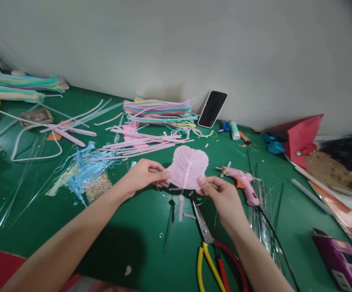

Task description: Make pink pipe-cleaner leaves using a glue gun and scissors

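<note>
A pink heart-shaped piece (188, 166) made of fuzzy pipe cleaners is held just above the green table (139, 243). My left hand (144, 175) pinches its left edge with closed fingers. My right hand (221, 196) pinches its lower right edge, fingers closed too. A short pink stem (181, 207) hangs down from the piece's bottom. Thin wire loops around under the piece.
A pink glue gun (243, 182) lies right of my right hand, its black cord trailing toward me. Scissors (202, 225) and yellow- and red-handled pliers (215, 263) lie below. Pastel pipe cleaners (160, 111), a phone (212, 108), blue threads (84, 166) and wire rods (259, 215) surround.
</note>
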`<control>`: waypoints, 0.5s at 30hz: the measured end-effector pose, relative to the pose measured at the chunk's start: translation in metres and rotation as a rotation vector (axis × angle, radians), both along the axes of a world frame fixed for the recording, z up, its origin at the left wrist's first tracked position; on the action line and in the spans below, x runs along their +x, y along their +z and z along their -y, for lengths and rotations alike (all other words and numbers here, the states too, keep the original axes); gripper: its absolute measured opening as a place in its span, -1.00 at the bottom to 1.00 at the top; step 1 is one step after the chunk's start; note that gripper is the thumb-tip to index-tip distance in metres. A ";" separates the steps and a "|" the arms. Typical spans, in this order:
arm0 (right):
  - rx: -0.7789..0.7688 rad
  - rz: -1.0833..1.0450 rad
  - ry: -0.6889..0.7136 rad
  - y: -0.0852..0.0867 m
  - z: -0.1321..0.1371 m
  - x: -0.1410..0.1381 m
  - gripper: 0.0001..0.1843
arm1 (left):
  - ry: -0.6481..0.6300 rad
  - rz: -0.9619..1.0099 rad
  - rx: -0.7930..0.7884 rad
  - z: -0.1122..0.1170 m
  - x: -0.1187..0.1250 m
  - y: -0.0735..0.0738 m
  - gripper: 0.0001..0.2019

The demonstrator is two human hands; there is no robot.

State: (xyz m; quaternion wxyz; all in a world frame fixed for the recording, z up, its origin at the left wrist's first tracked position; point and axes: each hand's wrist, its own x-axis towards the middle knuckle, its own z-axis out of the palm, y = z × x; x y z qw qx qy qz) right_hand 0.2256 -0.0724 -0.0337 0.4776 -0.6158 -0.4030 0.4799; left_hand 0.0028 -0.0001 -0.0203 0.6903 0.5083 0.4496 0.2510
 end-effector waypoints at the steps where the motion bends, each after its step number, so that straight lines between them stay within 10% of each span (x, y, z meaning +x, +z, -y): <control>1: -0.010 -0.011 0.016 0.000 0.000 0.000 -0.70 | 0.013 0.001 0.013 0.000 0.000 0.001 -0.71; 11: -0.043 -0.062 0.065 0.004 0.000 0.000 -0.66 | 0.043 -0.016 0.010 0.000 0.002 0.003 -0.72; 15: 0.212 0.190 -0.251 0.022 0.004 -0.002 -0.74 | 0.174 0.027 0.077 -0.001 0.002 0.002 -0.57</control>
